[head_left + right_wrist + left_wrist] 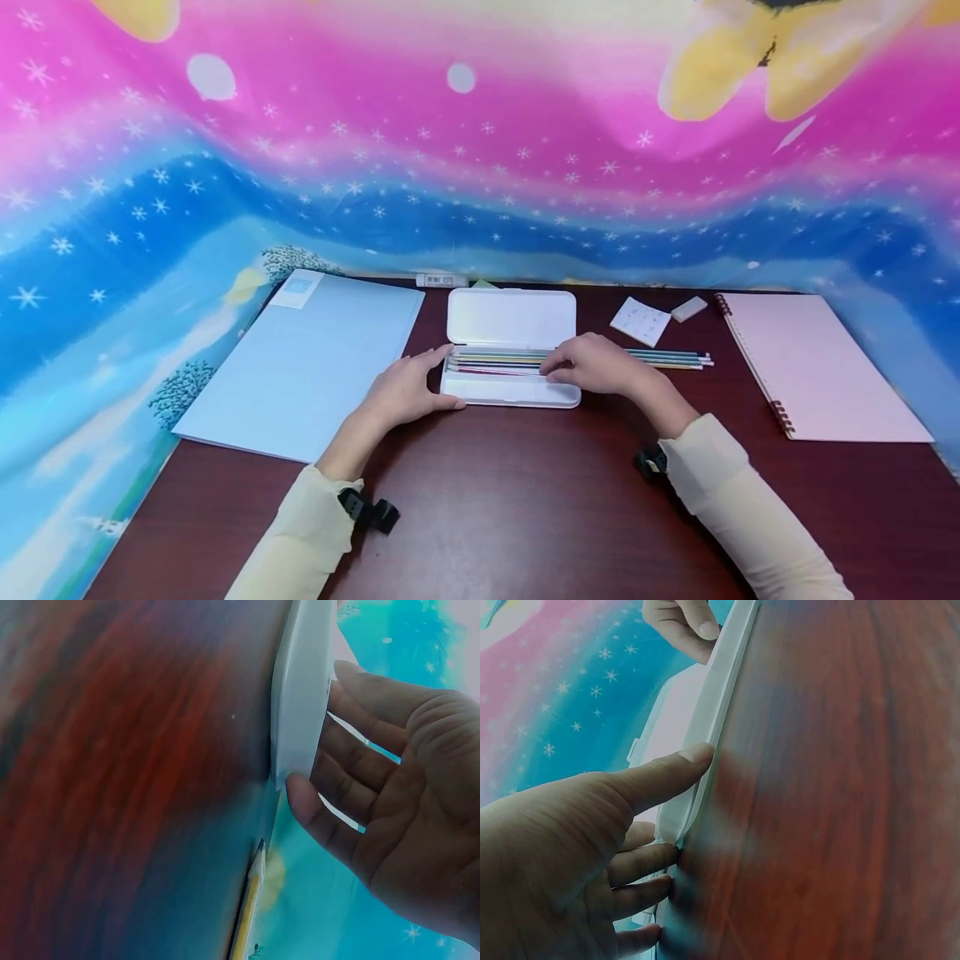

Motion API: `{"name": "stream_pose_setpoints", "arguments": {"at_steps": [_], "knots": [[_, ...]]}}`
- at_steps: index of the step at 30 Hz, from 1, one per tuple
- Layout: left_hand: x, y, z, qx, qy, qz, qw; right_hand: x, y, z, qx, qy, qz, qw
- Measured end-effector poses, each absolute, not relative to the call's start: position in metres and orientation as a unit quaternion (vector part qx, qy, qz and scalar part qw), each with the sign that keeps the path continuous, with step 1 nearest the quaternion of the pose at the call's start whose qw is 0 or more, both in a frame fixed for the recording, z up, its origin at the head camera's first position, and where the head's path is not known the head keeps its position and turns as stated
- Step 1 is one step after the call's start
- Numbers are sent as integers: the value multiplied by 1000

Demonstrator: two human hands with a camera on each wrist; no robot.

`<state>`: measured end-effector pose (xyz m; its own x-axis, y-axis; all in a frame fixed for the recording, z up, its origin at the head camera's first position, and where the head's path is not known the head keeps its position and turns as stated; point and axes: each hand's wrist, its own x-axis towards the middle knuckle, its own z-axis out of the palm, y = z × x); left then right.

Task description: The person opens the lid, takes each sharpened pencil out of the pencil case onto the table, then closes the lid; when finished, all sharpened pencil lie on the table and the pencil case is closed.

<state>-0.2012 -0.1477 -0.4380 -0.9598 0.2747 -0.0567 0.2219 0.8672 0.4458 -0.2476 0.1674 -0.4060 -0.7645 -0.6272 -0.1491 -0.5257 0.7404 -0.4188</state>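
A white pencil case (512, 392) stands with its lid up, several pencils (495, 360) lying lengthwise inside. My left hand (401, 387) grips the case's left end, its thumb on the near edge and its other fingers round the corner; the left wrist view shows this thumb (664, 772) along the front wall. Over the case's right part, my right hand (600, 364) has curled fingers and thumb at the end of a reddish pencil; its fingertips are partly hidden. In the right wrist view its little finger (306, 802) is right at the case's end.
More pencils (675, 360) lie on the table to the right of the case. Beyond them are a patterned white square (641, 322) and an eraser (688, 309). A light blue folder (315, 367) lies left, a pink spiral notebook (825, 367) right, a white tube (441, 281) behind.
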Motion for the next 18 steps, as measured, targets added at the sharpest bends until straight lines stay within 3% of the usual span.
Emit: {"name": "stream_pose_setpoints", "arguments": {"at_steps": [18], "knots": [[-202,-148,-440,131,965,219,60,-259,161,-407,-289,920,-184,192]]}}
